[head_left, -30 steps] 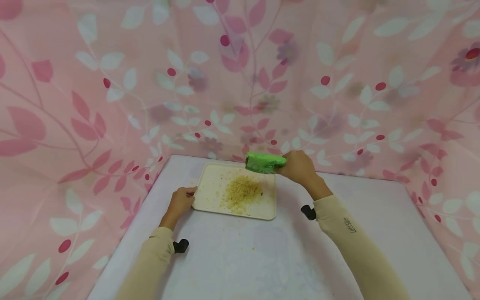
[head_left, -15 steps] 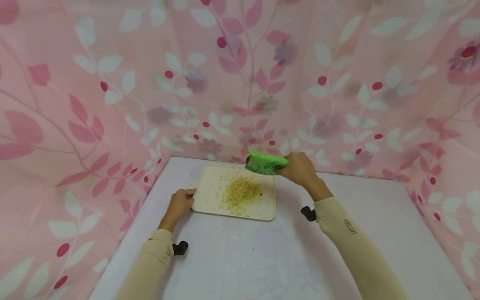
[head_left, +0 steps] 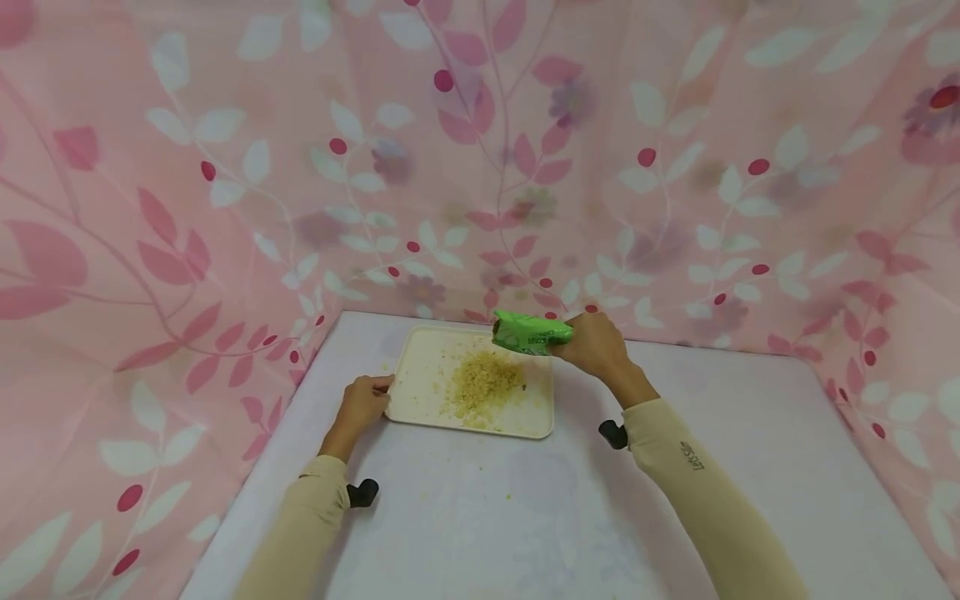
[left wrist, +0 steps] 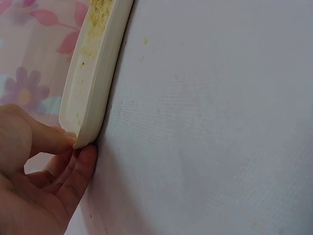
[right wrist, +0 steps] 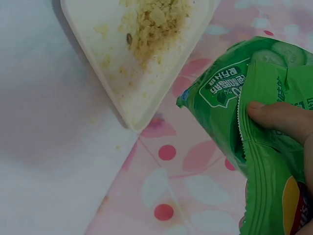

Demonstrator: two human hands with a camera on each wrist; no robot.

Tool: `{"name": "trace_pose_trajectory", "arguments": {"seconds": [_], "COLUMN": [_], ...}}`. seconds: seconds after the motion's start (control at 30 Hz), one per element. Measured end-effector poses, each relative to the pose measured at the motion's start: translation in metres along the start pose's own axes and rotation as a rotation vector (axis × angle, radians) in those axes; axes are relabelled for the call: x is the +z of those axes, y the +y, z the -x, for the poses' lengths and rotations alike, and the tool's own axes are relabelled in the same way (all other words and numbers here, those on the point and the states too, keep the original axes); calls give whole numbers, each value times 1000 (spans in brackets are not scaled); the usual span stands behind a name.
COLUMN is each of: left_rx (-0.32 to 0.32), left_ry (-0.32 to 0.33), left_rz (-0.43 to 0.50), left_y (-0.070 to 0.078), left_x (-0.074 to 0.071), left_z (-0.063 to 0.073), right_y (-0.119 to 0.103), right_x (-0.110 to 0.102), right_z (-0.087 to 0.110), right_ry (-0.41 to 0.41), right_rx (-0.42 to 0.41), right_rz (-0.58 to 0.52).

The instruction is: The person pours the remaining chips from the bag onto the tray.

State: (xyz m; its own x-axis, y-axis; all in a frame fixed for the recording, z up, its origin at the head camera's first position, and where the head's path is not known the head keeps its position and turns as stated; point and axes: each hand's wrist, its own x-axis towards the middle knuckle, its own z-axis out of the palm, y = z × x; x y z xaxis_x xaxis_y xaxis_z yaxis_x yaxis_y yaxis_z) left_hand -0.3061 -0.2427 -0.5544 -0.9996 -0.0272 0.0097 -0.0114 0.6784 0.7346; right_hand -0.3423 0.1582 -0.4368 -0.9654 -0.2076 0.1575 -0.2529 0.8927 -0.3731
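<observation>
A cream rectangular tray (head_left: 420, 392) lies on the table, with a heap of yellow crumbs (head_left: 483, 383) around its middle. At the tray's left edge my left hand (head_left: 363, 408) pinches the rim; in the left wrist view the thumb is on top and the fingers (left wrist: 85, 164) are beneath the corner. My right hand (head_left: 596, 343) grips a crumpled green snack bag (head_left: 531, 333) above the tray's far right corner. The bag is tilted sideways, its end toward the left. In the right wrist view the thumb (right wrist: 276, 120) presses on the bag, which carries printed cucumber slices.
A few loose crumbs (head_left: 508, 497) lie on the white table (head_left: 465, 533) in front of the tray. Pink floral cloth (head_left: 480, 167) hangs close behind and along both sides. Each wrist carries a black camera mount (head_left: 363, 492).
My right hand and the green bag have dipped slightly, and the bag has turned a little. The left hand keeps its hold on the tray, which stays in place.
</observation>
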Motion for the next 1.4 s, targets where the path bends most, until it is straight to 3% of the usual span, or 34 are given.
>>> {"name": "trace_pose_trajectory", "arguments": {"seconds": [0.23,0.4,0.63,0.8,1.03,1.2,1.4], "left_rx": [-18,-12,-35,-29,-30,-27,-7], "left_ry": [1,4,-4,-8,9,8,14], "left_rz": [6,9,11,0,-26,-24,-19], "left_y": [0,-2,-1,-1,-4,-4,0], "left_x": [-1,1,1,1,1,1,3], "left_z": [-2,-1,0,0,0,1,1], "right_y": [-2,6,40,68,95,105,110], "right_x": [-5,3,27,46,57,55,58], "right_z": [5,17,48,74,98,108,114], "right_ry": [63,94,191,259,242,207,151], "right_rx": [-48,6,46,142,189,158,73], "right_rz": [-40,-163,-395,-452,-408,-361,-228]}}
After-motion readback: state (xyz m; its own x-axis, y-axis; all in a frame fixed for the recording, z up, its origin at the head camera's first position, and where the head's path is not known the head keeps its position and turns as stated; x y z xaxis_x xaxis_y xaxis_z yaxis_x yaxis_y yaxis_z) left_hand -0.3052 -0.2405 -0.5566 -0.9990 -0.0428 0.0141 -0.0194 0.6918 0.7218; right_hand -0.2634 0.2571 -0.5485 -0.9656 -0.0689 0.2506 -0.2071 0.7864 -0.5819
